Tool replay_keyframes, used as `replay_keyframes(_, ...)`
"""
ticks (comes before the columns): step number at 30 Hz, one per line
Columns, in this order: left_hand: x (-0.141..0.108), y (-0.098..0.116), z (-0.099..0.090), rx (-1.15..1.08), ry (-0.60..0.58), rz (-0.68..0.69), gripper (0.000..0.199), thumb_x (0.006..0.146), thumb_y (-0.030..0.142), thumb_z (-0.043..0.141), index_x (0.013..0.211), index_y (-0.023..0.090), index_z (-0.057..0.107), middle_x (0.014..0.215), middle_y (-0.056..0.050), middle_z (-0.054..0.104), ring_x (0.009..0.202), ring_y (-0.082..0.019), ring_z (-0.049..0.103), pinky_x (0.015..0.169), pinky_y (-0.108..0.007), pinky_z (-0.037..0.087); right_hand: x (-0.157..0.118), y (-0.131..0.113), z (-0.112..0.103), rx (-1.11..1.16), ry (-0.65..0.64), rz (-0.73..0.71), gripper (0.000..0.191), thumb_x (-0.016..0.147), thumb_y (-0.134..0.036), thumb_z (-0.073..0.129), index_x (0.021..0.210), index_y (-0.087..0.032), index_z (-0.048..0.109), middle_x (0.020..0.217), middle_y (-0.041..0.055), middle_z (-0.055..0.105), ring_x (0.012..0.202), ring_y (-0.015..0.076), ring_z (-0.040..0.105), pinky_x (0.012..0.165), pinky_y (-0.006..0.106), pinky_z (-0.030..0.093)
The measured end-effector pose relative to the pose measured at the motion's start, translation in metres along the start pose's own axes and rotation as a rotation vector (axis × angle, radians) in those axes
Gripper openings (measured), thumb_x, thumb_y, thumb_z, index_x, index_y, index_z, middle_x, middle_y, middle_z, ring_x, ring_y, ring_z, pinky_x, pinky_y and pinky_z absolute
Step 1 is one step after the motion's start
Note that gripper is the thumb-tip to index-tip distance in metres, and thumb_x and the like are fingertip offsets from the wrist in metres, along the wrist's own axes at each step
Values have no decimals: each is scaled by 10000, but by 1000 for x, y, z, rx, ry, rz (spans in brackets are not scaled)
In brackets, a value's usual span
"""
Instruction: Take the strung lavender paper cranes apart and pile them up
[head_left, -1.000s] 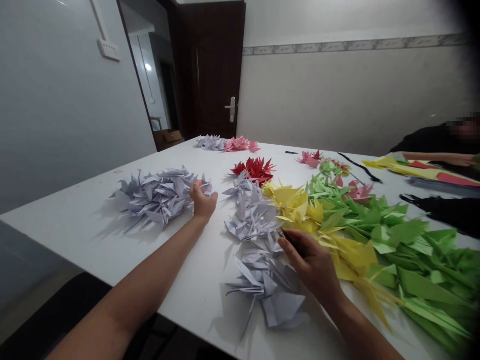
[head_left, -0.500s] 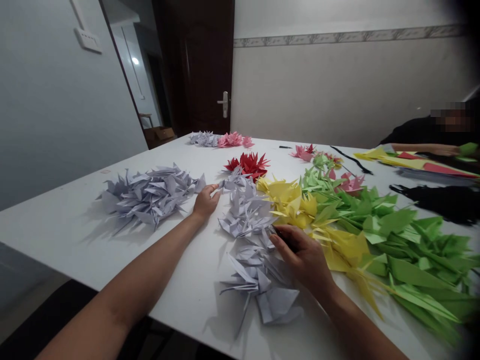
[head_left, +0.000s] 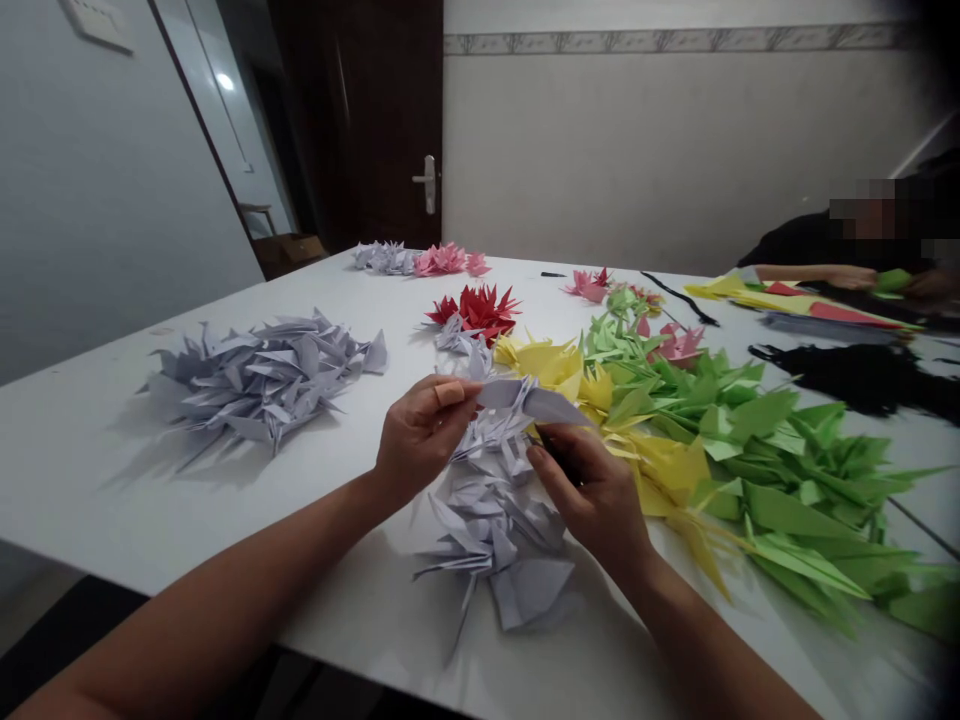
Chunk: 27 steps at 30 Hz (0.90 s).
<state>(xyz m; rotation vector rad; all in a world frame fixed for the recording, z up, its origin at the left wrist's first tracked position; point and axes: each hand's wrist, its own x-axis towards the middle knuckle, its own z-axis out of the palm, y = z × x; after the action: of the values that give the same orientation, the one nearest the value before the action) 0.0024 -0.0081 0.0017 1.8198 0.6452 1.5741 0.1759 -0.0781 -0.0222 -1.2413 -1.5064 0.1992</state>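
Pinched in my left hand [head_left: 429,425] is a pale lavender origami crane [head_left: 523,396], its wings spread and one wing tip between thumb and finger. A tan band wraps one finger of that hand. My right hand [head_left: 592,480] is closed around a small dark object, mostly hidden by the fingers, just below the crane's other wing. Under and between both hands lies a row of lavender folded cranes [head_left: 487,520]. A larger heap of lavender cranes [head_left: 262,380] sits to the left of my left hand.
Yellow cranes [head_left: 675,470] and a green heap [head_left: 795,480] spread to the right. Beyond are red cranes [head_left: 480,312], pink cranes [head_left: 442,259] and black thread [head_left: 847,378]. A person [head_left: 795,245] sits at the far right by coloured paper sheets [head_left: 795,300].
My left hand has come up and right from the table with a lavender crane, now held before my right hand. The right hand stays closed. The view has shifted slightly.
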Motion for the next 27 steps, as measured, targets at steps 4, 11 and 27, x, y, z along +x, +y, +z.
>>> replay_keyframes(4, -6, 13, 8, -258, -54, -249, 253, 706, 147, 650, 958, 152, 626, 807, -8, 598, 659, -97, 621, 659, -242, 553, -1, -1, 1, 20, -40, 17, 211, 813, -313, 594, 966, -171, 629, 852, 66, 693, 736, 175, 649, 674, 296, 517)
replay_keyframes(11, -5, 11, 11, -471, -246, -622, 400, 655, 133, 574, 1052, 146, 612, 641, 37, 514, 560, -82, 556, 577, -237, 486, -1, 0, 1, 25, -74, 118, 236, 841, -361, 549, 969, -179, 625, 782, 49, 676, 694, 171, 639, 594, 272, 497)
replay_keyframes(27, -1, 5, 3, -341, -357, -538, 417, 613, 117, 514, 976, 175, 710, 1045, -55, 686, 973, -212, 600, 789, -308, 507, 3, 5, -1, -3, -242, 115, 252, 848, -373, 501, 795, -174, 647, 555, -15, 555, 477, 112, 509, 465, 217, 402)
